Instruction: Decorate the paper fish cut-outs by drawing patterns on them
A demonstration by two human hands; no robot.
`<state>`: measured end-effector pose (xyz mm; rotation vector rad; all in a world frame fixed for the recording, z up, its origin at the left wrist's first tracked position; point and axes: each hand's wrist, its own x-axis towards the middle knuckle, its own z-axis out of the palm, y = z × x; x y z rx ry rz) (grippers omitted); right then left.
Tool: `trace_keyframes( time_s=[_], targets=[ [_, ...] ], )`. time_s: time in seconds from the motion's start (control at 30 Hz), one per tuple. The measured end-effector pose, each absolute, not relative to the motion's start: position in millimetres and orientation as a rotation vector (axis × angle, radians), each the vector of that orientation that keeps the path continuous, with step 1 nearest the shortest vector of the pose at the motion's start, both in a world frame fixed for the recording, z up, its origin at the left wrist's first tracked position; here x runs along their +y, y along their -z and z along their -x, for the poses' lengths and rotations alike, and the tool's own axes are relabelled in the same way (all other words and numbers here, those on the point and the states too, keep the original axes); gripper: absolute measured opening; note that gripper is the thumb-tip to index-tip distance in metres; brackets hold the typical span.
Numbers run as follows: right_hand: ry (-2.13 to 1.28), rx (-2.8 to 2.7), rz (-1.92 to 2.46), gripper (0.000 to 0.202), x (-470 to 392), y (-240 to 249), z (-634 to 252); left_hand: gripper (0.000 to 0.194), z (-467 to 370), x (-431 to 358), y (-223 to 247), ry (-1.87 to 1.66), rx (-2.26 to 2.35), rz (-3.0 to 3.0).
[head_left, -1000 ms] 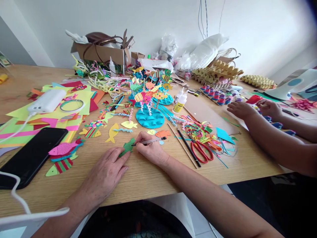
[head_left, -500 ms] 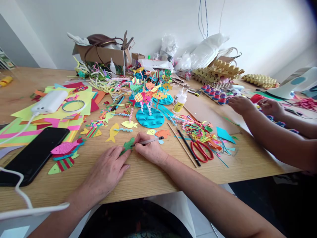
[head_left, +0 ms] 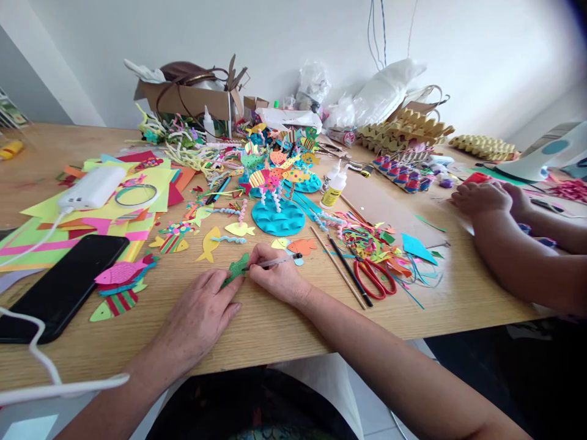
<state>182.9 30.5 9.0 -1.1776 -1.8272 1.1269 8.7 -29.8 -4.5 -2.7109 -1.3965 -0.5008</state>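
Note:
My right hand (head_left: pixel 279 276) is closed around a pen (head_left: pixel 279 261), its tip touching a small green paper fish (head_left: pixel 238 267). The fish lies on the wooden table with darker marks over its body. My left hand (head_left: pixel 202 311) holds the fish down by its lower end, fingers covering part of it. Just beyond are a yellow paper fish (head_left: pixel 211 244), a pale yellow fish (head_left: pixel 239 229) with fuzzy pipe cleaner pieces beside it, and an orange fish (head_left: pixel 302 246). A pink paper fish (head_left: pixel 120 273) and a striped green fish (head_left: pixel 114 307) lie to the left.
Red-handled scissors (head_left: pixel 373 278), a black pencil (head_left: pixel 351 272) and a wooden stick (head_left: pixel 337 267) lie right of my hand. Behind stand a blue base (head_left: pixel 278 219) bearing paper fish, and a glue bottle (head_left: pixel 334 189). A phone (head_left: pixel 64 287) lies left. A co-worker's hands (head_left: pixel 486 198) are at right.
The co-worker's hands have drawn to the right, away from the painted egg-carton piece. My own hands, the pen and the green fish look nearly unmoved.

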Motion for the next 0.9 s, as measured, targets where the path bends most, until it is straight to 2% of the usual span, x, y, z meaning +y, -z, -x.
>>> trace_keyframes(
  time_s=[0.9],
  targets=[
    [-1.074, -1.812, 1.197, 0.014, 31.1, -9.3, -182.4, 0.033, -8.6, -31.1, 11.9, 0.562, -1.428, 2.708]
  ],
)
